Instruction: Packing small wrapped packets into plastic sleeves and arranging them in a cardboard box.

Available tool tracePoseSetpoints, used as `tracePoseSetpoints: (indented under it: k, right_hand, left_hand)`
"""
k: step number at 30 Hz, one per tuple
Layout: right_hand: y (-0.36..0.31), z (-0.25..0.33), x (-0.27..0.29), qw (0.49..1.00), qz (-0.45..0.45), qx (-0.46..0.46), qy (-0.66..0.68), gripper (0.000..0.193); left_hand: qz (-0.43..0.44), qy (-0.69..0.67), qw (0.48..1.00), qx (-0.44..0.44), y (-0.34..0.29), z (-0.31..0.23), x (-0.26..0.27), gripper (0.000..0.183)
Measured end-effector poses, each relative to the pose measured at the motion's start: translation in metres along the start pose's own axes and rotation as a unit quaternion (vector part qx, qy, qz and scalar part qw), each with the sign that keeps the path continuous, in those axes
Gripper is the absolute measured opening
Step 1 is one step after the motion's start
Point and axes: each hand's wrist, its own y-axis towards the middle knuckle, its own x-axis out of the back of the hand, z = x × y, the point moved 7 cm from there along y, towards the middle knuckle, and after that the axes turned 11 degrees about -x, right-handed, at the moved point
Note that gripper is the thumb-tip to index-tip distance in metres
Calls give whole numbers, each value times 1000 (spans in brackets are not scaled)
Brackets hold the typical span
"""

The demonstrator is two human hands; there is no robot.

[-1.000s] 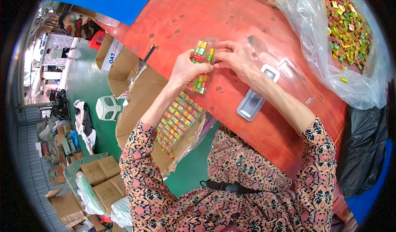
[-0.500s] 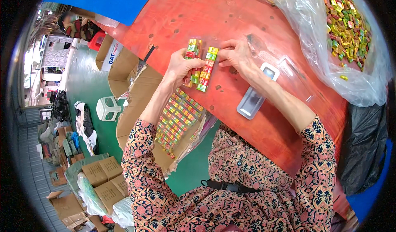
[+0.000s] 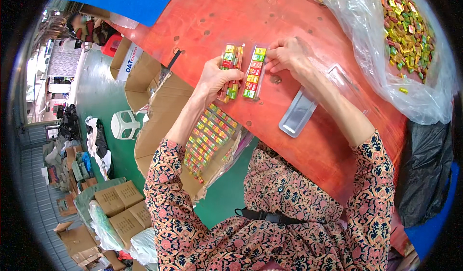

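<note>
My left hand is closed around narrow clear trays of small wrapped candies, its thumb across their front. Just to the right, apart from these, is another slim clear tray with a row of red, yellow and green candies. My right hand has its fingers pinched at the upper right edge of that tray. Below my right forearm an empty clear tray lies on the red table. A transparent plastic piece lies beyond the forearm, partly hidden by it.
A big clear bag of loose candies spreads over the far right. Left of the table edge stands an open cardboard box with rows of packed candies. A white stool and stacked cartons are on the green floor.
The single candy tray has shifted right, away from those in my left hand, and stands more upright. My right hand has moved slightly right with it; the left moved slightly right too.
</note>
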Motion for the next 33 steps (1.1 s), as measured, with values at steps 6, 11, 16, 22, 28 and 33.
tracePoseSetpoints:
  k: [6,11,16,22,28,33]
  right_hand:
    - [-5,6,7,991,-49,57,-113,11]
    - [-30,26,9,848,-253,271,-379,16]
    - [-43,27,-9,817,-194,314,-444,21]
    - [-48,28,-13,792,-202,363,-447,18]
    - [-42,29,-7,799,-214,360,-432,19]
    - [-25,30,5,801,-232,373,-406,17]
  left_hand:
    - [-65,140,986,-66,4,2,15,41]
    - [-99,371,913,-140,13,-33,10,53]
    - [-112,450,861,-211,25,-40,3,53]
    - [-114,470,838,-253,28,-36,1,55]
    - [-148,472,768,-408,-21,-65,-14,39]
    - [-40,270,945,-179,-47,-13,-27,19]
